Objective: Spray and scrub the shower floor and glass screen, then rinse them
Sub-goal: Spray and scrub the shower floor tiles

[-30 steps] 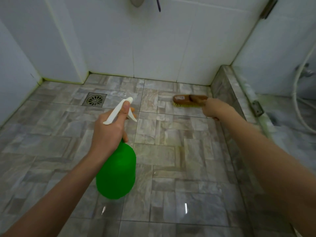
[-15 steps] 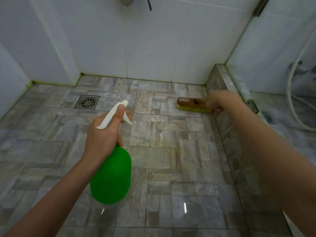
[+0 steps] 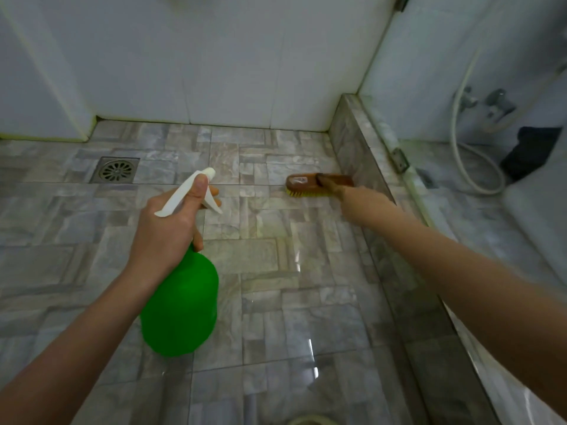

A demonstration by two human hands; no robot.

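From the head camera, the left hand (image 3: 165, 231) is clenched round the neck of a green spray bottle (image 3: 181, 308). Its thumb lies along the white trigger head (image 3: 187, 194) and its fingers curl round the trigger. The bottle hangs tilted in the air above the shower floor (image 3: 276, 271), nozzle aimed toward the far wall (image 3: 230, 72). The right hand (image 3: 359, 200), somewhat blurred, reaches forward and grasps the handle of a wooden scrub brush (image 3: 310, 184). The brush's yellow bristles rest on the grey stone-patterned floor tiles, just beside the low tiled kerb (image 3: 356, 142). A round metal drain (image 3: 116, 170) sits in the floor at the far left, well apart from the brush. The glass screen (image 3: 445, 87) stands on the kerb at the right. Beyond it are a white hose (image 3: 460, 148) and a dark cloth (image 3: 530, 154). The floor tiles near the camera show bright glints of reflected light.
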